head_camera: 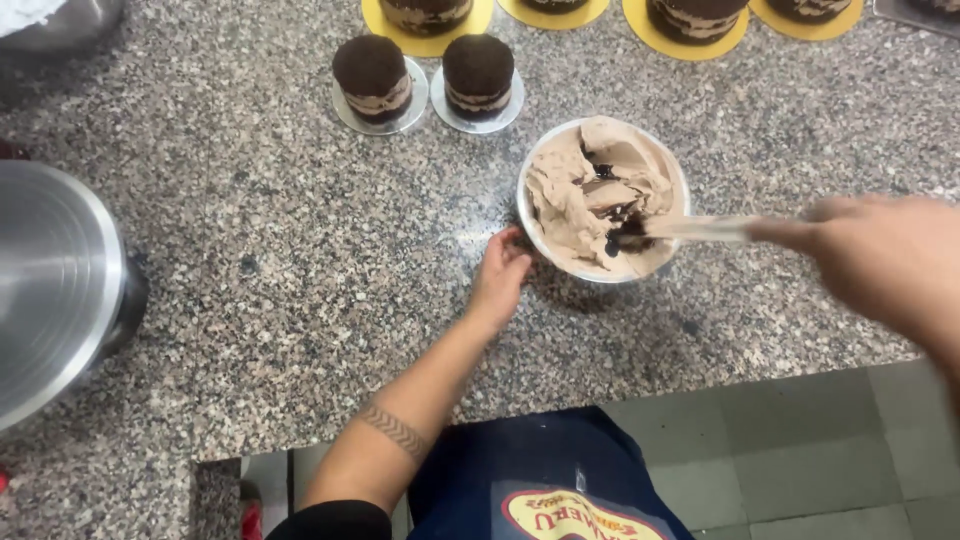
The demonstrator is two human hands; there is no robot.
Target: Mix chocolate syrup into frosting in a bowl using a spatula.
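A round cake (602,196) covered in light brown chocolate cream, with dark patches showing through, sits on a silver board on the speckled granite counter (300,260). My left hand (498,275) rests at the board's near left rim, fingertips touching it. My right hand (878,255), blurred, grips the handle of a spatula (690,228) whose blade lies on the cream at the cake's right side.
Two small dark layered cakes (372,76) (478,74) stand on silver discs behind the big one. Further back are several cakes on yellow boards (428,22). A large steel bowl (55,280) sits at the left. The counter edge runs below, with tiled floor (800,450).
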